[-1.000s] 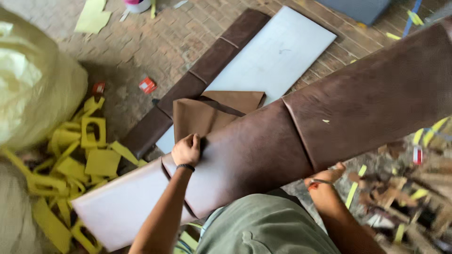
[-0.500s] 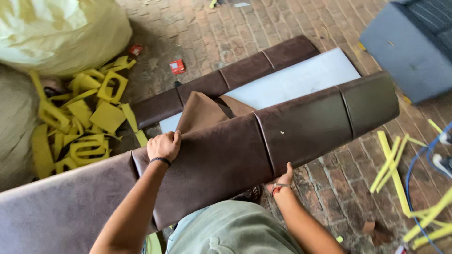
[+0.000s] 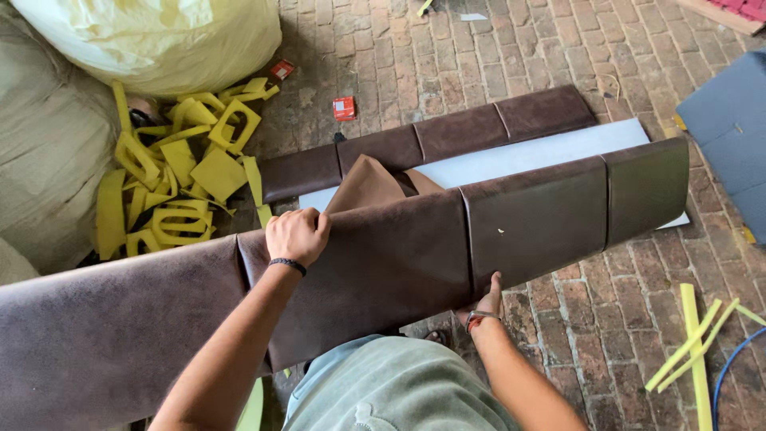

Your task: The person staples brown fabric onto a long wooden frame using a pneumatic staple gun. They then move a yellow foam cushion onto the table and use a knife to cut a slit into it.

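head view from above, facing steeply down, close over arms, brick floor [image 3: 558, 48] beyond

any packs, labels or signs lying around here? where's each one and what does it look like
Small red box: on the brick floor beyond the brown cover, squarish, red with a pale patch on its face.
Second small red pack: farther left, by the pale yellow sack, flat, red, tilted.
No signs or screens in view.

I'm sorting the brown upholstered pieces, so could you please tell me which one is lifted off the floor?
The near brown panelled cover, gripped by the left hand and right hand. The other brown strip lies flat on the bricks behind the white board.
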